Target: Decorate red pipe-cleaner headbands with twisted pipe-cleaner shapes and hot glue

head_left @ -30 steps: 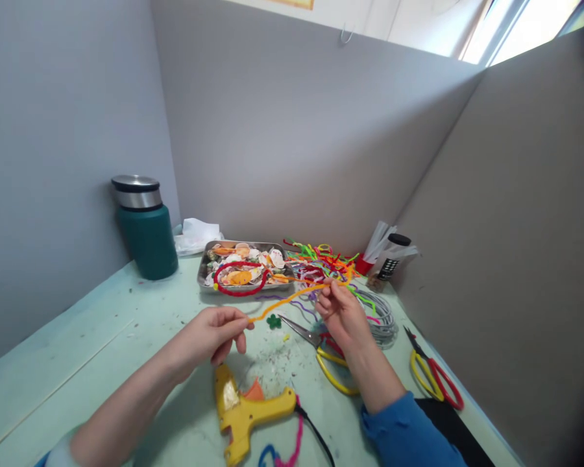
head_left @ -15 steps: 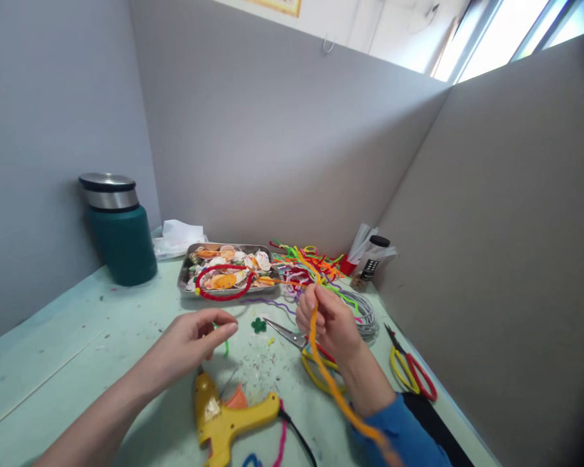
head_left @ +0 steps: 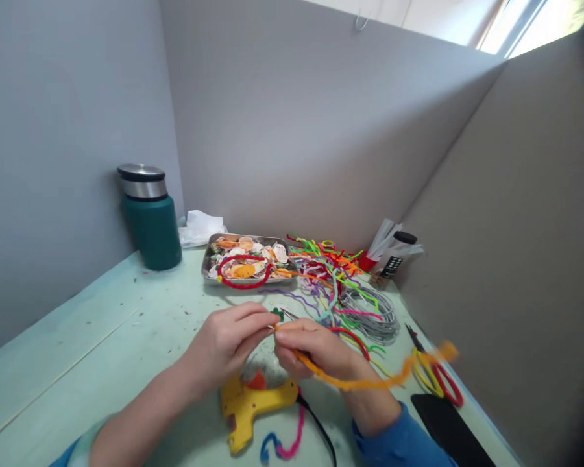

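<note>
My right hand (head_left: 311, 347) is closed round an orange pipe cleaner (head_left: 355, 384), whose long tail bends away to the right over my wrist. My left hand (head_left: 236, 334) meets it over the table, thumb and fingertips pinched at the pipe cleaner's tip, where a small pale bit shows. Just behind the fingertips lie a small green flower piece (head_left: 277, 314) and scissors (head_left: 355, 340), partly hidden by my right hand. Below my hands rests a yellow hot glue gun (head_left: 257, 405) with a black cord.
A metal tray (head_left: 205, 269) of shells carries a red pipe cleaner loop (head_left: 246, 286). Right of it are a heap of coloured pipe cleaners (head_left: 321, 266), a grey wire coil (head_left: 387, 324), a jar (head_left: 399, 256), and more scissors (head_left: 438, 373). A green flask (head_left: 153, 230) stands left.
My right hand has drawn closer to my left, and the hands now meet at the pipe cleaner's tip. My left fingers have closed into a pinch. The orange tail has swung right.
</note>
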Demonstrator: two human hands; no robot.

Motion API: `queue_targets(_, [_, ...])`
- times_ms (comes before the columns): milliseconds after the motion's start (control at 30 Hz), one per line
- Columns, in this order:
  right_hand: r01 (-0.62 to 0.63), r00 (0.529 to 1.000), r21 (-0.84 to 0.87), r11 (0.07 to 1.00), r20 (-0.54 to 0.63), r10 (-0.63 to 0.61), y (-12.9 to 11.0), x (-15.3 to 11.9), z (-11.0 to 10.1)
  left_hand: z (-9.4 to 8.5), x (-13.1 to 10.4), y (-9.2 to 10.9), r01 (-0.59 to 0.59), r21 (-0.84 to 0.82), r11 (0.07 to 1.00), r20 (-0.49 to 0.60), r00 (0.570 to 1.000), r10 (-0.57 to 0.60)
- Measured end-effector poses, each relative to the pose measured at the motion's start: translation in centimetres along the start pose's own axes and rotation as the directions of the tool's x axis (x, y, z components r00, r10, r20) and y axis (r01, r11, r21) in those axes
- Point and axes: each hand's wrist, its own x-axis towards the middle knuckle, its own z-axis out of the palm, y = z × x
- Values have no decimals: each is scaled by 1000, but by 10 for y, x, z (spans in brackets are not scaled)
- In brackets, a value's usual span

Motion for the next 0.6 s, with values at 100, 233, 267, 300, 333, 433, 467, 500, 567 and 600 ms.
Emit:
queue_targets(100, [-96, 993, 180, 979, 80, 82, 8, 4, -5, 1, 0, -1, 47, 20, 999, 73, 996, -48])
queue_targets(233, [-108, 990, 76, 991, -87, 115, 11, 3, -22, 0, 1, -4, 242, -49, 969, 108, 966, -235])
queue_targets(267, [-89, 982, 43, 995, -166, 95, 10, 0, -29, 0, 1, -6, 329, -84, 941, 85, 943, -322])
queue_targets(300, [-69, 966, 7, 998, -251, 69, 7, -4, -36, 0, 2, -8, 422, -130, 897, 59, 907, -417])
queue_targets(333, [-54, 939, -42, 998, -342, 37, 5, -11, -44, 0, 2, -11, 499, -201, 843, 62, 865, -498])
queue_targets(433, [-97, 804, -248, 964, -590, -71, 2, -36, -64, 0, 4, -16, 610, -396, 686, 115, 775, -622])
queue_targets(467, [-145, 760, -321, 936, -642, -102, 3, -45, -68, 0, 4, -17, 621, -432, 654, 127, 760, -637])
queue_targets(500, [-202, 728, -391, 898, -673, -129, 7, -54, -69, 0, 5, -17, 626, -454, 634, 134, 751, -646])
queue_targets(567, [-317, 703, -512, 798, -691, -165, 17, -66, -67, 0, 6, -16, 630, -476, 613, 136, 742, -657])
queue_targets(600, [-365, 705, -563, 741, -687, -175, 23, -70, -63, 0, 6, -15, 630, -485, 606, 138, 740, -659])
